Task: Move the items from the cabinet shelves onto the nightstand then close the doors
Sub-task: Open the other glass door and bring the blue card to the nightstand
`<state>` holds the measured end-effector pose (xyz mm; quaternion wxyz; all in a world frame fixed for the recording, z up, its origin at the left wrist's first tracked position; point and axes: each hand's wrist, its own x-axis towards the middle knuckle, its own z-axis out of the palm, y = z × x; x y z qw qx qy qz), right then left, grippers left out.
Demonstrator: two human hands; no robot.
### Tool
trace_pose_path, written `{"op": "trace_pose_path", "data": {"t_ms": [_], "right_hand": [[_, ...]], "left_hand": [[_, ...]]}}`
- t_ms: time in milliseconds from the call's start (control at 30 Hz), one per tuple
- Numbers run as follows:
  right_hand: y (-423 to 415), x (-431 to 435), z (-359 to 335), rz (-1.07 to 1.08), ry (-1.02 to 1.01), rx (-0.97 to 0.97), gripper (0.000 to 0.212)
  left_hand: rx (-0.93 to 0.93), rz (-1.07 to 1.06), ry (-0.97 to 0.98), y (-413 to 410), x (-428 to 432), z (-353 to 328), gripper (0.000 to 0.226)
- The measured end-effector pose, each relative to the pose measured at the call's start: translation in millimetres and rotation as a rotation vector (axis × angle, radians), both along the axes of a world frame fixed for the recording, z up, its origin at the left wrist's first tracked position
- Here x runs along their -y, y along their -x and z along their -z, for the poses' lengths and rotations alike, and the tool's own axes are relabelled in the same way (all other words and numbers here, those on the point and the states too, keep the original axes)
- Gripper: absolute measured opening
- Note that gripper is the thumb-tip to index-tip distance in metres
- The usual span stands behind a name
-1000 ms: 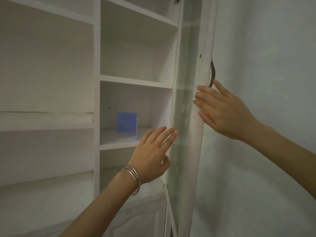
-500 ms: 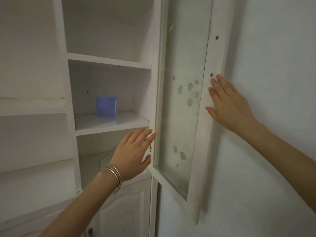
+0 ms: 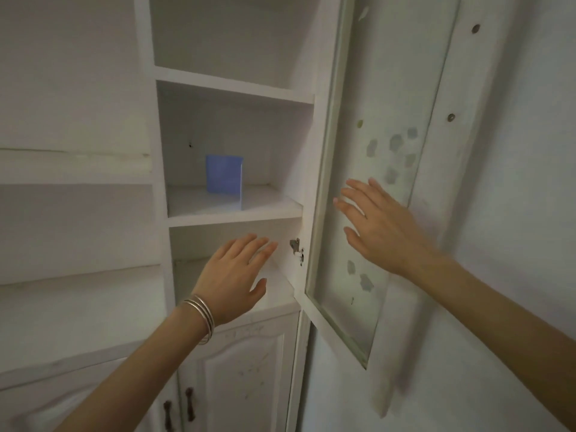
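Nothing is gripped by either hand. The left hand (image 3: 232,279), lower centre of frame, is held flat with fingers straight and slightly spread, thumb out to the right; it is seen in front of the lowest open compartment. Thin metal bangles (image 3: 202,316) are worn at the wrist. The right hand (image 3: 380,226), centre right, is likewise spread with fingers extended, positioned over the glass pane of the door (image 3: 371,88); contact w/ the glass cannot be confirmed.

The door is swung wide open, approx. against the wall (image 3: 514,213) at right. Pale stickers are seen on the pane, and a metal hinge (image 3: 296,249) just right of the left fingertips.

The task item, a blue box (image 3: 224,179), is stood upright on the middle shelf (image 3: 230,210) of the cabinet (image 3: 162,151), centre of frame, above the left hand and apart from both hands.

Closed lower doors (image 3: 243,369) w/ dark handles (image 3: 189,403) are located at bottom centre.
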<state>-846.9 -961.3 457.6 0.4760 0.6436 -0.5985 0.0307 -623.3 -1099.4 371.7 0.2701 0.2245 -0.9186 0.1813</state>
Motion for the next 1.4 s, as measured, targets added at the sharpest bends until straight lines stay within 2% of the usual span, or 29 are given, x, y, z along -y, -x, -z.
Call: {"op": "trace_pose_path", "data": {"t_ms": [300,400,600,800,900,1100,1200,1400], "right_hand": [[-24,115,22,-0.18,-0.087,0.235,0.04],[-30,159,16,-0.183,-0.091,0.368,0.041],[-39,244,3,-0.106,-0.124,0.694,0.056],[-39,308,-3,-0.121,-0.069,0.856,0.062],[-36,333,-6,-0.11,-0.025,0.911,0.055],[-16,342,-9,-0.053,0.074,0.904,0.044],[-2,330,-14,-0.1,0.166,0.948,0.042],[14,285,-38,-0.262,0.349,1.131,0.023]], "left_hand": [[-0.01,-0.11,0.002,-29,81,-8,0.06],[-0.016,-0.113,0.009,-27,113,-18,0.061],[-0.043,-0.108,0.024,-19,175,-32,0.057],[-0.065,-0.083,0.052,-18,222,-46,0.058],[-0.073,-0.079,0.058,-17,241,-51,0.059],[-0.081,-0.041,0.1,-8,257,-53,0.058],[-0.105,-0.03,0.107,-2,260,-56,0.057],[-0.142,-0.049,0.088,3,247,-57,0.055]]}}
